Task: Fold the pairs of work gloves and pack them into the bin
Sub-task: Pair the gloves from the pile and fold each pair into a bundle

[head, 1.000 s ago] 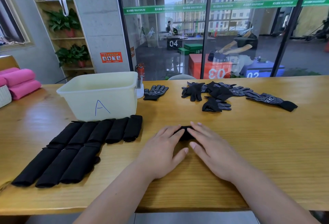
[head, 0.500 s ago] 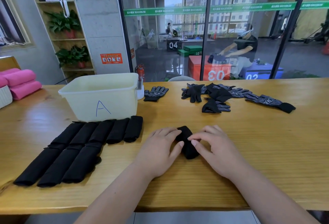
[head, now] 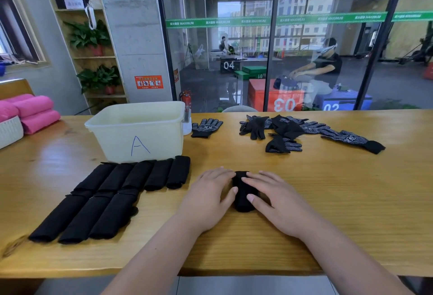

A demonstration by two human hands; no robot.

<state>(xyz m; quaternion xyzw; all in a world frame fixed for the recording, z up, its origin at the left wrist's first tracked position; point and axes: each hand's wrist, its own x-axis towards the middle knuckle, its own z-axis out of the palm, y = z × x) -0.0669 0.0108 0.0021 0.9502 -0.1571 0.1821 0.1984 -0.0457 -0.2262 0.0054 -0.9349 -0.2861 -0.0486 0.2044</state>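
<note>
Change: glove bundle point(head: 242, 198) shows more length now than half a second ago.
Grip: left hand point(head: 209, 198) and right hand point(head: 275, 199) lie flat with fingers spread, pressing its sides and pinching nothing.
Axis: it points away from the person.
Bin: bin point(head: 112, 140) sits up-left, likely nearer the left hand.

The cream plastic bin point(head: 112, 140) bears a blue letter A point(head: 139, 147). The folded cloth glove bundles point(head: 112, 191) are plain black; the loose knitted gloves point(head: 346, 137) are black, white-dotted.
</note>
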